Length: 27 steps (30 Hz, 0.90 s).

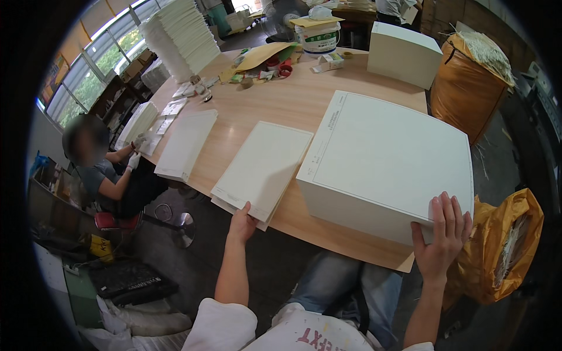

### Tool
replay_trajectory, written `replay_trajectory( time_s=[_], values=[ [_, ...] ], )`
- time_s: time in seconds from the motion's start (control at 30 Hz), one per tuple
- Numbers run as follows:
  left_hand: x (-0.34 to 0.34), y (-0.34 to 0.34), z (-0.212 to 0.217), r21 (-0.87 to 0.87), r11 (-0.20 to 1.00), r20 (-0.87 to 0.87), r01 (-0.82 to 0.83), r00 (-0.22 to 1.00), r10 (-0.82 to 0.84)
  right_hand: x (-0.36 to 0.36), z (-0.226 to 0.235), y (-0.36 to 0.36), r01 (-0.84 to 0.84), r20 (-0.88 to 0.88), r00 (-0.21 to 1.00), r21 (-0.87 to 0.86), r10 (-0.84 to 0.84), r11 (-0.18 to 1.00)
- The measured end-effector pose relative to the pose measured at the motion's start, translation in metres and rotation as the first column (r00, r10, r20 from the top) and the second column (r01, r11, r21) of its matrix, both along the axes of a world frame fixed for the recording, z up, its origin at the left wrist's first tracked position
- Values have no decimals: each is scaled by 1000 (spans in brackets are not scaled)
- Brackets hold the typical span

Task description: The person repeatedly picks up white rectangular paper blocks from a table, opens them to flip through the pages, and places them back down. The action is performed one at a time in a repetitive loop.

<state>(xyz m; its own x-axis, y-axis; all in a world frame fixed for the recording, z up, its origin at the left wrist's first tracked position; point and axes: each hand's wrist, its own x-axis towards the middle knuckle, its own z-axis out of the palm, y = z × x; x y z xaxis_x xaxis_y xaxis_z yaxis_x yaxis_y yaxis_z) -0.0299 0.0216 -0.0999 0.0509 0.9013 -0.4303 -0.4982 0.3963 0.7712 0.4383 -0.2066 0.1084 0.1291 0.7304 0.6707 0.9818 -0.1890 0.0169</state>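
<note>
My left hand (pixel 241 221) grips the near corner of a thin stack of cream paper sheets (pixel 263 167) lying on the wooden table (pixel 293 102). To the right stands a thick, tall block of white paper (pixel 386 158). My right hand (pixel 444 237) rests on that block's near right corner, fingers spread over the top sheet and thumb against its side. Whether the top sheet is lifted I cannot tell.
Another flat paper stack (pixel 186 143) lies left of mine. A seated person with white gloves (pixel 114 169) works at the table's left end. At the back are a leaning paper pile (pixel 184 35), a white box-like stack (pixel 404 52), a bucket (pixel 318 36). Orange waste sacks (pixel 468 88) (pixel 503 245) stand right.
</note>
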Motion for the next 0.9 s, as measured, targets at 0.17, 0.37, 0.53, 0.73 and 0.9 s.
replay_trajectory(
  time_s=[0.17, 0.37, 0.53, 0.73, 0.9],
  values=[
    [0, 4, -2, -10, 1000, 7, 12, 1000, -12, 0, 1, -1, 2, -3, 1000, 2, -2, 1000],
    [-1, 3, 3, -21, 998, -23, 52, 998, -52, 1, 0, -1, -6, -13, 1000, 11, 6, 1000],
    [-4, 0, 22, -113, 982, -101, 152, 981, -163, 0, 0, -3, -7, -19, 1000, -5, 7, 1000],
    [-63, 11, 80, -330, 922, -779, 201, 495, -386, 25, 0, -42, -36, -314, 943, 243, 114, 969],
    [91, 20, 213, 494, 764, -722, 416, 686, 92, 61, -25, -52, 205, -889, 365, 368, 278, 907]
  ],
)
